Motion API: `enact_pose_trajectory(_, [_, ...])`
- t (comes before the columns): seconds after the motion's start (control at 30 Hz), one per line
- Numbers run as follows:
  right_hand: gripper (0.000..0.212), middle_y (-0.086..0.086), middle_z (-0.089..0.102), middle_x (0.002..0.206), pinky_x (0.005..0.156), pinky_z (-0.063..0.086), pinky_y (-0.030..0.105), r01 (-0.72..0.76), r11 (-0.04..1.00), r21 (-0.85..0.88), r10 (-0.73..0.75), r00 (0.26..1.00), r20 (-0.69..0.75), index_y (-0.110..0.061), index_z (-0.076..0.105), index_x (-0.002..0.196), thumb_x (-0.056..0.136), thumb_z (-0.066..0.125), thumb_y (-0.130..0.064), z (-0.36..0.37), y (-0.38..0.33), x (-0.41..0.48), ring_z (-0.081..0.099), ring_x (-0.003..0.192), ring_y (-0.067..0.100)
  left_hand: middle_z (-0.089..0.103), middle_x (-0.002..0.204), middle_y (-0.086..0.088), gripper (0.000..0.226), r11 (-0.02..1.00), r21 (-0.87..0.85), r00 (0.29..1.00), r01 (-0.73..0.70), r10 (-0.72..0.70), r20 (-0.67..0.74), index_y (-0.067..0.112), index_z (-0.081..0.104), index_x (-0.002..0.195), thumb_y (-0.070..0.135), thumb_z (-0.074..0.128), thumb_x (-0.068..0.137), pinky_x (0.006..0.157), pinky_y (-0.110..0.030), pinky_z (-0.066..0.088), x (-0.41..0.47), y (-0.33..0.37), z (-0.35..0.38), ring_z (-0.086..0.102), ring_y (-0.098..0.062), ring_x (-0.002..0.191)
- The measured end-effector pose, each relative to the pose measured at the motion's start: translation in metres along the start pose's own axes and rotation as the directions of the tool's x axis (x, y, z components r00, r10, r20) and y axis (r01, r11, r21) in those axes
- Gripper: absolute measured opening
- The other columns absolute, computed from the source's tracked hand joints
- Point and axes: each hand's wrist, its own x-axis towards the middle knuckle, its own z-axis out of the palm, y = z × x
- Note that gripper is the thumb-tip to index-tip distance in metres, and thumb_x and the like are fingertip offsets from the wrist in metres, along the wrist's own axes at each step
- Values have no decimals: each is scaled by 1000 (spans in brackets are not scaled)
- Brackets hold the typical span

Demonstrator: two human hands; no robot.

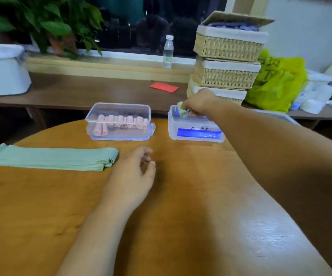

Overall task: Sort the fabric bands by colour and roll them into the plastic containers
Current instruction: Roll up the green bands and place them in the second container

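Note:
My right hand (pixel 202 103) reaches out over the right clear plastic container (pixel 195 132) and pinches a rolled green band (pixel 183 112) just above its rim. The left clear container (pixel 119 134) holds several rolled pink bands (pixel 121 120). A flat stack of green fabric bands (pixel 51 158) lies on the round wooden table (pixel 181 196) at the left. My left hand (pixel 133 176) hovers just right of that stack, fingers loosely curled and apart, holding nothing.
A long bench behind the table carries a red card (pixel 164 87), stacked wicker baskets (pixel 227 56), a yellow-green plastic bag (pixel 276 82) and a white tub (pixel 1 70). A water bottle (pixel 168 51) and a leafy plant (pixel 47 22) stand on the window ledge.

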Motion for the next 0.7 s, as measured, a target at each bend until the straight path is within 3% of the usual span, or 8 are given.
enact_pose_trajectory(0.03, [18, 10, 67, 69, 57, 57, 28, -14, 998, -54, 15, 1000, 26, -8, 68, 89, 79, 81, -16, 6, 0, 8, 64, 50, 19, 68, 104, 24, 25, 1000, -7, 1000, 0, 0, -4, 39, 64, 122, 33, 64, 98, 85, -30, 54, 0, 2, -1, 62, 2, 97])
enact_pose_trajectory(0.1, [16, 13, 69, 76, 73, 66, 37, -35, 991, -127, 47, 994, 95, -8, 69, 89, 83, 82, -14, 22, 1, 21, 69, 61, 23, 67, 103, 25, 24, 1000, -21, 1000, 20, -21, -13, 41, 63, 122, 34, 64, 98, 82, -30, 54, 0, 5, -3, 62, 2, 95])
enact_pose_trajectory(0.17, [12, 16, 67, 78, 84, 66, 44, -43, 988, -147, 59, 993, 105, -6, 68, 87, 85, 80, -10, 34, 1, 33, 69, 68, 28, 66, 102, 26, 23, 999, -24, 999, 36, -36, 9, 43, 62, 121, 36, 64, 99, 79, -30, 54, -2, 7, -4, 63, 0, 87])
enact_pose_trajectory(0.27, [11, 14, 66, 75, 77, 62, 37, -31, 958, -285, 57, 995, 85, -9, 68, 78, 81, 78, -9, 44, 3, 46, 65, 66, 26, 66, 100, 28, 24, 999, -10, 996, 40, -39, 79, 47, 59, 122, 40, 63, 100, 74, -28, 54, -6, 9, -2, 63, 0, 79])
enact_pose_trajectory(0.43, [14, 12, 67, 86, 98, 58, 41, -54, 927, -371, 100, 989, 106, -7, 70, 85, 92, 76, -17, 47, 8, 58, 64, 80, 25, 65, 101, 28, 27, 999, 22, 993, 47, -49, 103, 50, 56, 127, 43, 61, 102, 67, -17, 46, -7, 8, -3, 62, 3, 82])
enact_pose_trajectory(0.5, [17, 12, 66, 86, 96, 59, 39, -62, 927, -369, 109, 988, 110, -7, 68, 84, 95, 76, -18, 47, 9, 63, 64, 80, 24, 65, 101, 28, 27, 999, 31, 994, 44, -47, 100, 49, 56, 129, 44, 60, 102, 66, -15, 45, -8, 8, -4, 61, 5, 84])
enact_pose_trajectory(0.6, [18, 9, 63, 81, 82, 55, 34, -80, 931, -357, 138, 980, 142, -9, 66, 84, 96, 75, -19, 50, 12, 69, 60, 76, 22, 65, 100, 28, 27, 999, 36, 993, 39, -42, 109, 50, 56, 129, 44, 60, 103, 65, -14, 44, -8, 8, -4, 60, 8, 85])
enact_pose_trajectory(0.7, [13, 10, 66, 88, 89, 56, 34, -93, 943, -320, 151, 975, 163, -8, 70, 93, 96, 77, -19, 54, 17, 75, 62, 82, 22, 65, 99, 28, 27, 998, 37, 992, 43, -47, 115, 49, 57, 129, 44, 60, 103, 66, -14, 46, -7, 8, -5, 61, 8, 86])
